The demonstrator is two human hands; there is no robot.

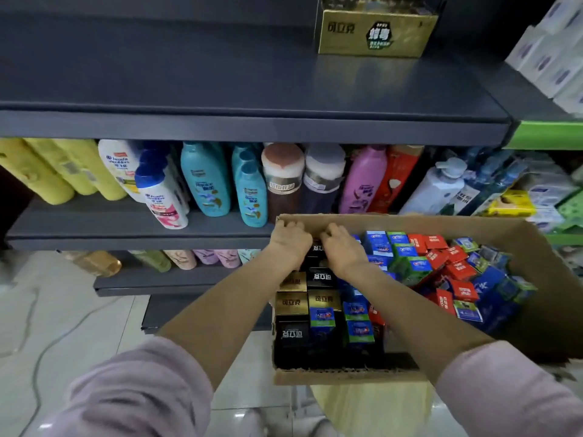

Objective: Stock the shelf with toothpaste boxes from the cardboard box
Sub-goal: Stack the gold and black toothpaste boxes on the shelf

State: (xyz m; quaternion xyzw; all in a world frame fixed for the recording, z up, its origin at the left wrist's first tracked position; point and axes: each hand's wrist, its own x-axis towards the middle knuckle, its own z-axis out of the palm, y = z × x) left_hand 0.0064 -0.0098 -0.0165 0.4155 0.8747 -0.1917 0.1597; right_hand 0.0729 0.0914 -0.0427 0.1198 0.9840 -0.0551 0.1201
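An open cardboard box point(347, 375) at lower right holds several upright toothpaste boxes: black and gold ones point(291, 302) on its left side, blue, green and red ones point(441, 257) to the right. My left hand point(290, 239) and my right hand point(342, 244) both reach into the far left corner of the box, fingers curled over a black toothpaste box point(317, 247) between them. The grip itself is partly hidden by the fingers. The dark top shelf point(220, 83) is mostly bare, with a gold toothpaste box point(375, 34) standing at its back right.
The middle shelf point(94, 234) carries shampoo bottles point(205, 181) in yellow, white, teal, brown, pink and red. More bottles lie on a lower shelf point(157, 282). White packs point(549, 55) fill the neighbouring green-edged rack at right. Pale floor tiles point(63, 326) lie at left.
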